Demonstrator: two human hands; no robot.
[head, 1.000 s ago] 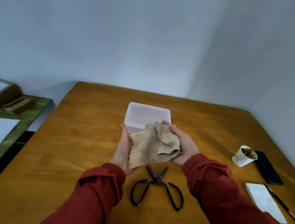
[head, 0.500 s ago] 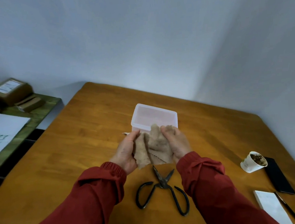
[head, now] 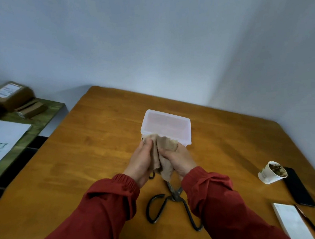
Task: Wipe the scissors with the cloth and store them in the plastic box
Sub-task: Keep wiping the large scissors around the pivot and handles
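Below the cloth [head: 162, 161], black scissors [head: 175, 196] (blades parted)

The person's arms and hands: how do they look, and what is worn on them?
The left sleeve and right sleeve are long and dark red, with elastic gathering at the wrists. The left hand and right hand are bare: no gloves, rings or watch visible.

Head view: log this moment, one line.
left hand, right hand: grip cloth | scissors: on table | plastic box: beyond hands | wiping: not started
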